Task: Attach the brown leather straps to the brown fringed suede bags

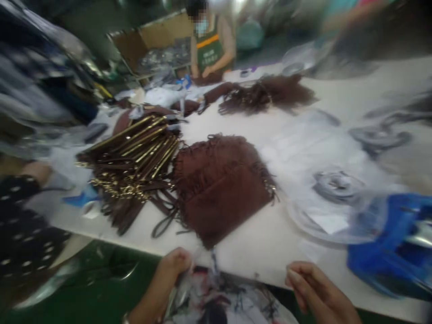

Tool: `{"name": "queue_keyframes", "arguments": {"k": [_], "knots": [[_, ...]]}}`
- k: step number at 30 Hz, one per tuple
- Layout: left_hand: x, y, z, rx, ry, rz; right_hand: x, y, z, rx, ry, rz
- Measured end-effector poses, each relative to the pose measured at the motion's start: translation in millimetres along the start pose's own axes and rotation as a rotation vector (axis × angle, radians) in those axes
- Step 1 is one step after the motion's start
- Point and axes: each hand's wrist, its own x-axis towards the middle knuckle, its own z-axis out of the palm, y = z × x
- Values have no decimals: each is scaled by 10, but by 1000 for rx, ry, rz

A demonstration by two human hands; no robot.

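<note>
My left hand (167, 279) grips the left edge of a clear plastic bag (246, 265) at the near edge of the white table (270, 243). My right hand (317, 290) curls its fingers over the bag's right edge. Just beyond the bag lies a brown suede fringed bag (219, 184). Left of it sits a pile of brown straps with gold chains (135, 157). The picture is blurred by motion.
A person in a green apron (211, 45) works at the far end beside a cardboard box (151, 40). More brown fringed pieces (266, 94) lie far back. Clear plastic bags (324, 180) and a blue bag (398, 243) are at right. A polka-dot sleeve (23, 225) is at left.
</note>
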Motion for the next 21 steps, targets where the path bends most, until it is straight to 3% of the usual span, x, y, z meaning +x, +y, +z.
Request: {"name": "queue_keyframes", "arguments": {"k": [2,5,7,9,12,21], "knots": [[2,-44,-130,-48,-16,10,56,-200,422,73,-232,-16],[8,-87,-135,-110,-84,46,105,-435,1017,70,-550,-106],[14,-104,-110,-128,-117,61,171,-476,1319,30,-638,-180],[26,-116,-102,-143,-132,75,254,-435,1529,-22,-630,-269],[60,-129,-111,-129,-132,88,356,-327,1697,-151,-607,-402],[146,-224,-159,-141,-166,124,383,-282,1858,-497,-553,-584]]}}
